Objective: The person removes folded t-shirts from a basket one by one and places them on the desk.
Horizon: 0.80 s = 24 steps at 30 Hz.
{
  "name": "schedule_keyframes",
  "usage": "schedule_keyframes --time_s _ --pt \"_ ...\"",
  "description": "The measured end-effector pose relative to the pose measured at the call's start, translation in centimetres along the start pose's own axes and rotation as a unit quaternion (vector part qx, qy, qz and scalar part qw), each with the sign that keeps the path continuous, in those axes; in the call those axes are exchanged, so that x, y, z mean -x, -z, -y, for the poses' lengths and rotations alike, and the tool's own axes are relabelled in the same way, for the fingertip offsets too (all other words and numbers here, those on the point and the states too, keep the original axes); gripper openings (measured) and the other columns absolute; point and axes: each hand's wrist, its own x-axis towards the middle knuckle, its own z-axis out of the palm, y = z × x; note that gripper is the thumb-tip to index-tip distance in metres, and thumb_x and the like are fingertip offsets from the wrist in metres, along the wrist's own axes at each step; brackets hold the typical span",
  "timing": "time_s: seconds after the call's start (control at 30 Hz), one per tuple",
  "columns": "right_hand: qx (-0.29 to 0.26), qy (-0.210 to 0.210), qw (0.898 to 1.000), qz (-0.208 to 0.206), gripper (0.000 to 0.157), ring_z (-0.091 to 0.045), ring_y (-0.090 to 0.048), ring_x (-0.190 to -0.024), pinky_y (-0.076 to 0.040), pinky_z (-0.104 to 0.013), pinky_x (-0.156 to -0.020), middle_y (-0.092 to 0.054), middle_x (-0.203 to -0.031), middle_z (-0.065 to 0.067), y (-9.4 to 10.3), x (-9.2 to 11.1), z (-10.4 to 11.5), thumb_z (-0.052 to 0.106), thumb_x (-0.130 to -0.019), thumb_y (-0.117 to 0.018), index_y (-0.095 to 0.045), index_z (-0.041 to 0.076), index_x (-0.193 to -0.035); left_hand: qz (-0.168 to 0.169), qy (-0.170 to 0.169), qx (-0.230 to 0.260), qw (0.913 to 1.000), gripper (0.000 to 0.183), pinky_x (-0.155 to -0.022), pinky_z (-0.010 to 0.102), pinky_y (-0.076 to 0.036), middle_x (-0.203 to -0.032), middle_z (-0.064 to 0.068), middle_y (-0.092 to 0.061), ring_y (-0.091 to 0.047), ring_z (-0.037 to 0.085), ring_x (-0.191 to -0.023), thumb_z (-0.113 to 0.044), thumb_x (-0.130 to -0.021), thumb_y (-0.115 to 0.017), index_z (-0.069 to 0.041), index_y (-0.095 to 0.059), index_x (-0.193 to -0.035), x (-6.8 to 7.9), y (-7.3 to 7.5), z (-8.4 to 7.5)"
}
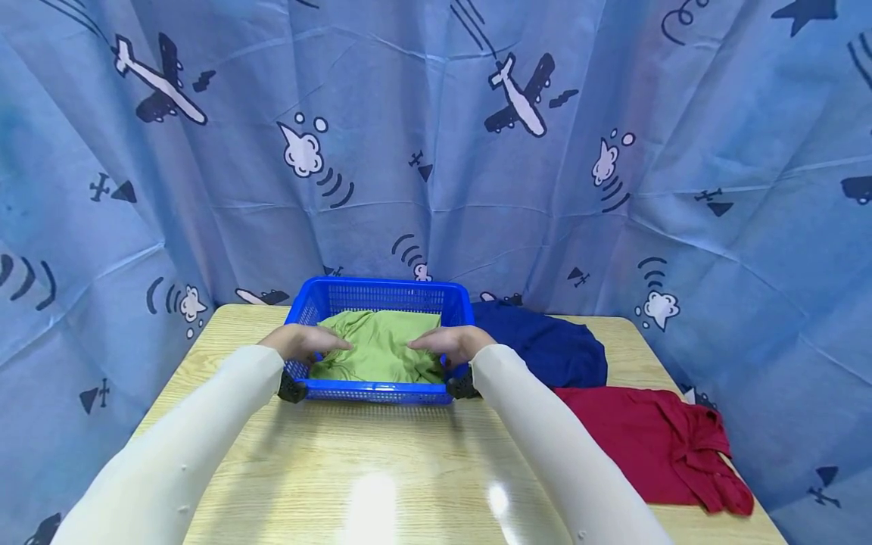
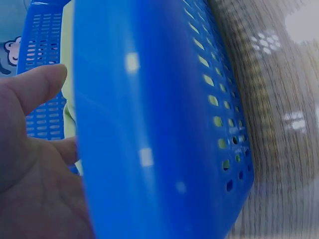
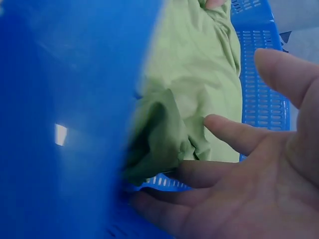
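Note:
A light green cloth (image 1: 381,344) lies in the blue plastic basket (image 1: 378,391), wrinkled at its ends and smoother in the middle. My left hand (image 1: 309,343) reaches over the basket's left end, its thumb extended above the cloth. In the left wrist view the basket's near rim (image 2: 134,114) hides part of that hand's fingers. At the opposite end is my right hand (image 1: 453,343). In the right wrist view its fingers (image 3: 234,134) are spread and fairly straight beside the cloth's bunched edge (image 3: 162,134), with nothing gripped; whether the fingertips touch the cloth I cannot tell.
A dark blue cloth (image 1: 545,344) lies right of the basket, close against it. Nearer on the right, a red garment (image 1: 633,439) with a collar lies flat by the edge of the wooden table (image 1: 327,469). A blue printed curtain (image 1: 381,151) hangs behind and at both sides.

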Motion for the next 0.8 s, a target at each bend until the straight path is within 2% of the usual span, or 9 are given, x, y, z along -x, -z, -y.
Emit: schedule_keyframes --time_s 0.1,0.23,0.4,0.43,0.47,0.53,0.57,0.63,0.8 --pt "0.013 -0.011 1.000 0.007 0.060 -0.040 -0.019 -0.149 -0.032 -0.060 -0.114 -0.019 -0.162 -0.013 0.10 0.10 0.38 0.041 -0.100 -0.046 -0.031 0.014 -0.152 0.001 0.008 0.009 0.9999 0.077 -0.112 0.062 -0.032 -0.159 0.030 -0.009 -0.021 0.058 -0.140 -0.045 -0.099 -0.043 -0.006 -0.007 -0.155 0.13 -0.01 0.07" --pt "0.005 -0.027 0.999 0.016 0.062 -0.045 -0.027 -0.144 -0.042 -0.057 -0.107 -0.017 -0.162 -0.015 0.18 -0.02 0.87 0.041 -0.100 -0.047 -0.027 0.016 -0.153 0.004 0.014 0.036 0.9993 0.075 -0.106 0.063 -0.039 -0.159 0.030 -0.006 -0.020 0.059 -0.140 -0.042 -0.100 -0.043 -0.009 -0.006 -0.156 0.22 -0.02 0.26" --pt "-0.025 -0.018 0.999 0.030 0.065 -0.043 -0.031 -0.144 -0.040 -0.052 -0.111 -0.011 -0.164 -0.013 0.40 -0.42 0.90 0.036 -0.101 -0.047 -0.016 0.021 -0.156 0.009 0.005 0.055 0.9985 0.070 -0.108 0.057 -0.041 -0.160 0.027 -0.006 -0.021 0.053 -0.142 -0.038 -0.101 -0.043 -0.012 -0.011 -0.156 0.02 -0.05 0.52" --pt "-0.025 -0.013 0.999 0.037 0.065 -0.042 -0.032 -0.143 -0.041 -0.051 -0.110 -0.010 -0.164 -0.012 0.45 -0.49 0.84 0.034 -0.102 -0.046 -0.013 0.023 -0.157 0.009 0.002 0.050 0.9987 0.068 -0.107 0.053 -0.043 -0.160 0.026 -0.007 -0.028 0.051 -0.139 -0.038 -0.101 -0.043 -0.012 -0.012 -0.156 -0.03 -0.01 0.56" --pt "-0.025 -0.008 0.999 0.043 0.064 -0.042 -0.035 -0.141 -0.042 -0.049 -0.109 -0.010 -0.164 -0.012 0.51 -0.56 0.74 0.032 -0.102 -0.045 -0.012 0.025 -0.157 0.008 -0.003 0.045 0.9989 0.067 -0.104 0.049 -0.045 -0.161 0.025 -0.008 -0.036 0.046 -0.134 -0.037 -0.101 -0.042 -0.012 -0.013 -0.156 -0.10 0.02 0.59" --pt "-0.023 -0.001 0.998 0.060 0.063 -0.040 -0.043 -0.135 -0.046 -0.045 -0.104 -0.013 -0.163 -0.011 0.60 -0.65 0.58 0.029 -0.103 -0.044 -0.012 0.028 -0.157 0.006 -0.010 0.038 0.9992 0.064 -0.094 0.039 -0.048 -0.160 0.023 -0.013 -0.051 0.033 -0.110 -0.036 -0.102 -0.042 -0.013 -0.016 -0.156 -0.19 0.12 0.63" --pt "-0.024 0.002 0.997 0.069 0.061 -0.038 -0.046 -0.132 -0.046 -0.043 -0.103 -0.016 -0.163 -0.010 0.64 -0.69 0.52 0.028 -0.103 -0.044 -0.015 0.028 -0.156 0.006 -0.017 0.036 0.9992 0.063 -0.087 0.034 -0.047 -0.159 0.023 -0.017 -0.051 0.025 -0.095 -0.035 -0.102 -0.041 -0.012 -0.017 -0.155 -0.22 0.17 0.63" --pt "-0.019 0.008 0.997 0.081 0.058 -0.034 -0.048 -0.129 -0.046 -0.040 -0.101 -0.020 -0.161 -0.009 0.70 -0.72 0.45 0.026 -0.103 -0.045 -0.021 0.028 -0.155 0.009 -0.027 0.046 0.9985 0.060 -0.075 0.027 -0.041 -0.155 0.020 -0.024 -0.040 0.014 -0.075 -0.032 -0.103 -0.040 -0.011 -0.019 -0.155 -0.30 0.26 0.63" --pt "-0.001 0.021 0.997 0.081 0.051 -0.034 -0.026 -0.148 -0.034 -0.050 -0.115 -0.017 -0.163 -0.007 0.75 -0.58 0.48 0.024 -0.102 -0.046 -0.034 0.024 -0.151 0.001 -0.044 0.051 0.9977 0.057 -0.065 0.022 -0.038 -0.133 0.011 -0.044 -0.037 0.007 -0.063 -0.030 -0.102 -0.043 -0.011 -0.025 -0.153 -0.42 0.08 0.63"
